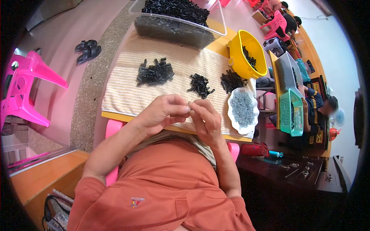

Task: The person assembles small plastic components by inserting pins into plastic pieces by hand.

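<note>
My left hand [163, 112] and my right hand [207, 118] meet at the fingertips over the near edge of the striped cloth [123, 88]. Both pinch something too small to make out. Beyond my left hand lies a pile of black tubes [155, 72]. A smaller pile of black pieces [200, 85] sits just past my right hand, and a third pile of long black pieces [232, 81] is farther right. A white scalloped dish [230, 111] holding small clear pieces [243, 107] stands right of my right hand.
A clear bin [173, 32] of black parts stands at the table's back, beside a yellow basket [236, 57]. On the right are a green basket [286, 115], a grey bin [287, 73] and a person [317, 106]. A pink stool [29, 90] and sandals [88, 54] are left.
</note>
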`<state>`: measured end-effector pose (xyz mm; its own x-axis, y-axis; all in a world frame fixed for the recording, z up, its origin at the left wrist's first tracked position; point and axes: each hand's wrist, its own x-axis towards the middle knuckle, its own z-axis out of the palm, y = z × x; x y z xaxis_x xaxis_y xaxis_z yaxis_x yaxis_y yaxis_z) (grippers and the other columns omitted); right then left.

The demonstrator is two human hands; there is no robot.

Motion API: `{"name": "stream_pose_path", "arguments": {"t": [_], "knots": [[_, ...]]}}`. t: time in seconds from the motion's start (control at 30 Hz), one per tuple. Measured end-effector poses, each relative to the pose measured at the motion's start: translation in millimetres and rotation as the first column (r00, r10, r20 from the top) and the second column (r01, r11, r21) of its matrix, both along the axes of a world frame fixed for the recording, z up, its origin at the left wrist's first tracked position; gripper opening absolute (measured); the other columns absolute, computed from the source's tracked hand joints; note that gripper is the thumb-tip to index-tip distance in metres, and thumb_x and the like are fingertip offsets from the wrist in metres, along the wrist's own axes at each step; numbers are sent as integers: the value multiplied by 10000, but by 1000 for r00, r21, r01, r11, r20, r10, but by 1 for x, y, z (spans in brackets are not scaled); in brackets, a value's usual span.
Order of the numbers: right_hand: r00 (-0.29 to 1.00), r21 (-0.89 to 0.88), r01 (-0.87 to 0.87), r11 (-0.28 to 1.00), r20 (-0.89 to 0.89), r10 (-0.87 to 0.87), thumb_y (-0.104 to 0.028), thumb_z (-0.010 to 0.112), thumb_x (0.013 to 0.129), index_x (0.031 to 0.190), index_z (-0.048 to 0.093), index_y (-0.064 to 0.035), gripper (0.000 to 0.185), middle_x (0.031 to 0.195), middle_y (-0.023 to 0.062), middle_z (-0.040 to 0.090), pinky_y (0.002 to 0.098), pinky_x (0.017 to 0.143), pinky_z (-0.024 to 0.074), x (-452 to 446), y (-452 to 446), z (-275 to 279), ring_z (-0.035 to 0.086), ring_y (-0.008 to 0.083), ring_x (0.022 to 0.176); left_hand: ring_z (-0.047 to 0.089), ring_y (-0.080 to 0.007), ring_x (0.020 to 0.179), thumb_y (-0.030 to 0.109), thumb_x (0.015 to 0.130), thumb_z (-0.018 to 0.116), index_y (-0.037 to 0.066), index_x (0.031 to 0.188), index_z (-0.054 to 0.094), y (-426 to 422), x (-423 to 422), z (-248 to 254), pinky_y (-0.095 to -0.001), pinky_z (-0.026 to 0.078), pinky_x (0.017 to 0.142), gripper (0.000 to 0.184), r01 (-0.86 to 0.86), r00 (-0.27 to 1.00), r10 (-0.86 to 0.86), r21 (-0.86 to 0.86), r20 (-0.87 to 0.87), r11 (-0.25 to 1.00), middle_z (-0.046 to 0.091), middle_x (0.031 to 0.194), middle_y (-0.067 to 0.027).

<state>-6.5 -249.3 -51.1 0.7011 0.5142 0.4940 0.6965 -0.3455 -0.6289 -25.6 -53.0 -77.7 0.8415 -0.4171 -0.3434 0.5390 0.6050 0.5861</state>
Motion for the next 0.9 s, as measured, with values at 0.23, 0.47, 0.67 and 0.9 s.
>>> {"name": "stream_pose_path", "arguments": {"t": [0.23, 0.47, 0.67, 0.9], "knots": [[908, 50, -152, 987, -388, 159, 5, 670, 912, 1130, 684, -48, 225, 986, 118, 645, 320, 687, 500, 9, -18, 10, 644, 254, 823, 667, -130, 784, 75, 877, 765, 63, 935, 648, 0, 0, 0, -267, 565, 706, 131, 47, 997, -47, 6, 57, 999, 675, 861, -31], [988, -249, 37, 968, -138, -73, -13, 657, 919, 1087, 693, -9, 172, 972, 120, 685, 311, 654, 527, 48, -35, 17, 671, 215, 763, 664, -127, 777, 79, 869, 773, 57, 920, 663, -2, 0, 0, -266, 560, 704, 124, 31, 994, -34, 35, 105, 999, 687, 863, -39], [962, -736, 269, 621, 171, -214, -140, 656, 909, 1102, 707, -70, 211, 1047, 114, 649, 439, 864, 495, 77, -53, 18, 628, 339, 997, 673, -114, 826, 92, 867, 778, 56, 931, 671, 0, 2, -1, -259, 582, 755, 130, -9, 994, 4, 49, 107, 999, 708, 938, -49], [972, -771, 220, 598, 121, -201, -173, 652, 909, 1120, 706, -79, 238, 1043, 98, 644, 433, 881, 493, 82, -51, 18, 626, 312, 1033, 669, -110, 838, 85, 866, 775, 57, 930, 669, 0, 3, -2, -255, 585, 757, 127, -25, 995, 21, 40, 99, 999, 709, 948, -50]]}}
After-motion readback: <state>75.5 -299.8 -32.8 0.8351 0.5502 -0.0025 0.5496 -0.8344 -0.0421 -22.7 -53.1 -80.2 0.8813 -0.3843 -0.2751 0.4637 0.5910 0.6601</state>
